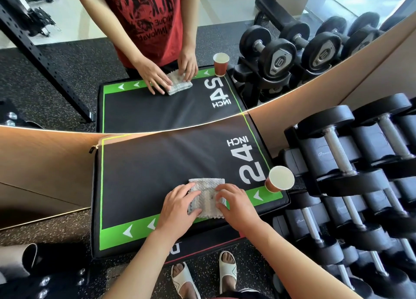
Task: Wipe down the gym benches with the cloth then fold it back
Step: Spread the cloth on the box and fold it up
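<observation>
On padded box (139, 163): folded cloth (208, 197) between hands, left grip (180, 205) and right grip (236, 205) pinching edges.

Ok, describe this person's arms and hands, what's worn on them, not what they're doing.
Both forearms are bare, with no sleeves in view. The left hand and right hand wear no gloves, and no rings, watch or wristbands are visible. The nails look short and unpainted.
</observation>
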The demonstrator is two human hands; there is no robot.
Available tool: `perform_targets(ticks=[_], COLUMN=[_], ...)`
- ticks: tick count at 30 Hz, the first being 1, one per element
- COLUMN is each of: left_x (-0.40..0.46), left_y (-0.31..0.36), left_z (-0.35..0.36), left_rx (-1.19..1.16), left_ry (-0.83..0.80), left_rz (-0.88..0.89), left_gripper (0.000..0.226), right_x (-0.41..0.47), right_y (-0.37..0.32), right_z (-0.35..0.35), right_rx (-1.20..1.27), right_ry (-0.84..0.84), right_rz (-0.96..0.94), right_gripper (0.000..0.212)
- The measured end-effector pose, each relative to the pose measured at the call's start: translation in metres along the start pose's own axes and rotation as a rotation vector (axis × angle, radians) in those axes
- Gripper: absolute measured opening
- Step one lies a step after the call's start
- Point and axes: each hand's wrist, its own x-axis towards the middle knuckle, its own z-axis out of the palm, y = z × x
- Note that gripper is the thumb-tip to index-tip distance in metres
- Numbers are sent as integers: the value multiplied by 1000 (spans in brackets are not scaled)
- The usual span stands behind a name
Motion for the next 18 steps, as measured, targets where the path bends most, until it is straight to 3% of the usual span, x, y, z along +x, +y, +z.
perform_targets(ticks=[4, 11, 18], left_x=[0, 0, 8], left_y=[2, 4, 11], left_z=[-2, -4, -9], left_rx=[-1, 3, 35], left_ry=[-8, -22, 15], left_rz=[-10, -23, 41], left_gripper=[57, 56, 55], right_x=[0, 1, 5], right_y=[-5, -2, -7], right_z=[1, 0, -5], right_rx=[-63, -46, -54], right_ry=[-28, -34, 7], right_rz=[-40, 0, 3], right_gripper=[33, 12, 26])
